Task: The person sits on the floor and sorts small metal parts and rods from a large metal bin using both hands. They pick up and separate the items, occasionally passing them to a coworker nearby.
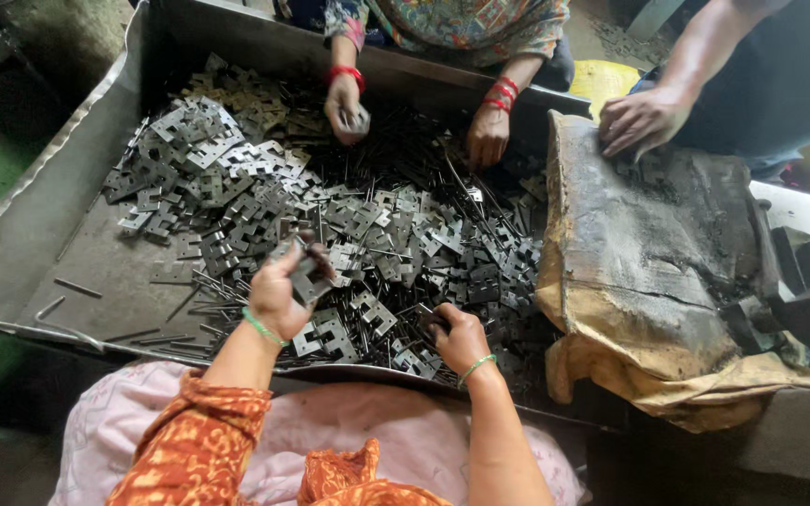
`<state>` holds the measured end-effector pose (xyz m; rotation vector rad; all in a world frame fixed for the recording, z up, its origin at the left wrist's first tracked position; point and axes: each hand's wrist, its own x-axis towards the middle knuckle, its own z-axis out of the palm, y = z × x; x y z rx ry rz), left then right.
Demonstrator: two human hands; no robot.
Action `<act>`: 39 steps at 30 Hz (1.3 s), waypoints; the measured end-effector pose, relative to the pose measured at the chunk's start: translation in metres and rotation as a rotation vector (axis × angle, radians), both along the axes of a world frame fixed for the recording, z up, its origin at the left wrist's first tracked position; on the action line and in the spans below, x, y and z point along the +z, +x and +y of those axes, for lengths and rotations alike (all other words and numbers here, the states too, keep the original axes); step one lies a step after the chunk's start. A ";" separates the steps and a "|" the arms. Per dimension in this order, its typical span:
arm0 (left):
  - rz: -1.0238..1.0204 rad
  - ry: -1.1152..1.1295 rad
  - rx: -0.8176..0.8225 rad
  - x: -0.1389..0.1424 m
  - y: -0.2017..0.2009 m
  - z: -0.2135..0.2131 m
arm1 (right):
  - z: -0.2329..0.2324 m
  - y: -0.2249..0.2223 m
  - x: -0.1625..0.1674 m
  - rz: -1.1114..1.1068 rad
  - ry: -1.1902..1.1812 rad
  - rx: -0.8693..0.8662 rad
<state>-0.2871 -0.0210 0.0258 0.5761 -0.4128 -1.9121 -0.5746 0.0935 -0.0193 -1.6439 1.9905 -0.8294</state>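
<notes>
My left hand [278,290], just left of frame centre, is closed on a small metal hinge plate [308,272]. My right hand [459,339], lower centre, curls into the plate heap [377,225], seemingly pinching a piece I cannot make out.

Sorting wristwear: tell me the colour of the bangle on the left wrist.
Green, a thin bangle below the left hand; head view.
</notes>
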 end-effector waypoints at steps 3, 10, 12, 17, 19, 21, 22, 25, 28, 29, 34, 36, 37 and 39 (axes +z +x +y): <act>-0.736 -0.202 -0.141 -0.014 -0.042 -0.011 | -0.003 -0.004 0.000 -0.062 -0.039 -0.001; -2.086 -0.681 -0.570 -0.048 -0.110 -0.003 | -0.006 -0.006 -0.002 -0.057 -0.033 0.012; -2.143 -0.779 -0.527 -0.048 -0.116 -0.005 | -0.007 -0.008 -0.005 -0.062 -0.046 0.011; -2.175 -0.832 -0.447 -0.035 -0.102 -0.001 | -0.013 -0.017 -0.017 -0.131 -0.061 -0.039; -2.138 -0.835 -0.350 -0.024 -0.082 0.004 | -0.017 -0.019 -0.024 -0.184 -0.093 -0.054; -2.032 -0.755 -0.233 -0.018 -0.058 0.011 | -0.020 -0.020 -0.030 -0.229 -0.148 -0.050; -1.846 -0.729 -0.149 -0.017 -0.048 0.012 | -0.022 -0.020 -0.033 -0.345 -0.130 -0.056; -1.201 -0.527 0.029 -0.024 -0.026 0.012 | -0.025 -0.019 -0.035 -0.751 -0.055 -0.113; -0.470 -0.165 0.095 -0.041 -0.026 0.006 | -0.025 -0.012 -0.025 -1.147 0.011 -0.213; -0.290 -0.070 0.124 -0.047 -0.030 0.004 | -0.024 -0.007 -0.020 -1.198 -0.008 -0.216; -0.001 0.243 -0.009 -0.058 -0.053 0.024 | -0.010 0.034 0.006 -0.891 -0.341 -0.046; 0.076 0.341 -0.135 -0.055 -0.067 0.037 | -0.002 0.053 0.011 -0.561 -0.509 0.069; 0.116 0.336 -0.137 -0.054 -0.073 0.042 | 0.002 0.061 0.011 -0.467 -0.483 0.139; 0.199 0.320 -0.137 -0.049 -0.082 0.049 | 0.007 0.073 0.009 -0.276 -0.427 0.284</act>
